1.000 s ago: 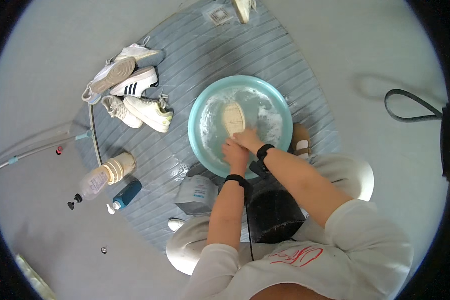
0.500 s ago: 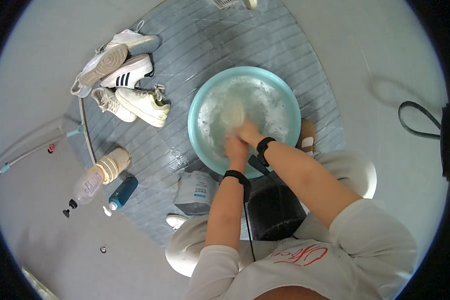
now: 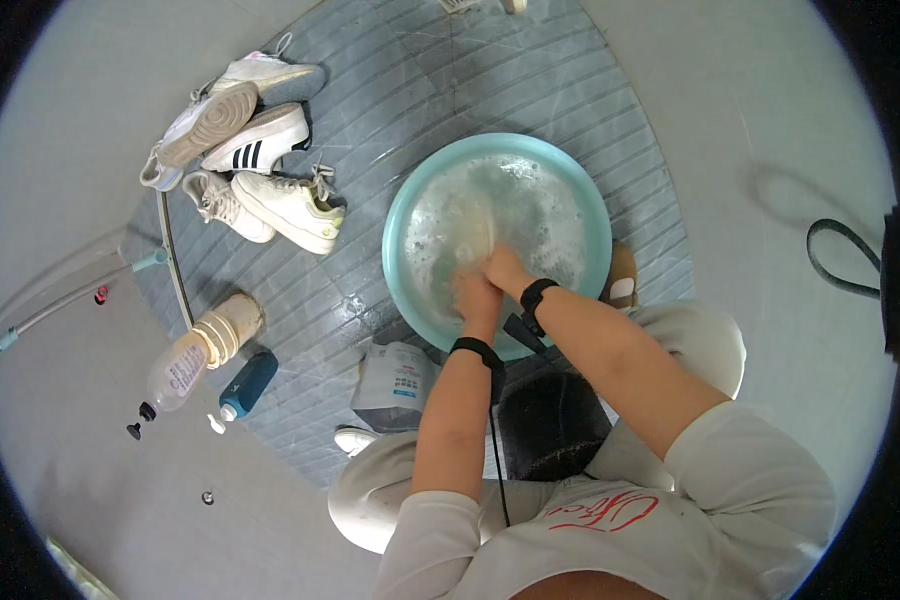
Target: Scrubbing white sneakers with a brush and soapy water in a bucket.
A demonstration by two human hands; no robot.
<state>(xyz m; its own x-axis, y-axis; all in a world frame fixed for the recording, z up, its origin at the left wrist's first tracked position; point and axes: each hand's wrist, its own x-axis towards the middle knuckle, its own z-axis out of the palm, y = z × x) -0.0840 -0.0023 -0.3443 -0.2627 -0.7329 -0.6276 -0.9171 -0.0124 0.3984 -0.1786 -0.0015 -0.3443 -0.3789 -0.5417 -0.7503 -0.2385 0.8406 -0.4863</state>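
A turquoise basin (image 3: 394, 255) of cloudy, foamy water stands on the mat before me. Both my hands reach into it side by side, partly under the surface. Between and beyond them a pale, elongated object (image 3: 475, 218) shows dimly in the water; its outline is blurred and its kind is hard to tell. My left hand (image 3: 478, 292) is closed at its near end. My right hand (image 3: 507, 268) is closed against its right side, fingers mostly hidden. Black bands circle both wrists.
Several whitish shoes (image 3: 288, 212) lie heaped at the far left. A clear bottle (image 3: 178, 372), a cream container (image 3: 232, 328) and a dark blue bottle (image 3: 250, 385) lie at the left. A grey-white bag (image 3: 395, 385) stands near my left knee. A brown slipper (image 3: 622, 275) is right of the basin.
The whole view has shifted slightly, so the basin sits a little farther right. My hands have moved slightly within the water, and the foam has swirled into a different pattern.
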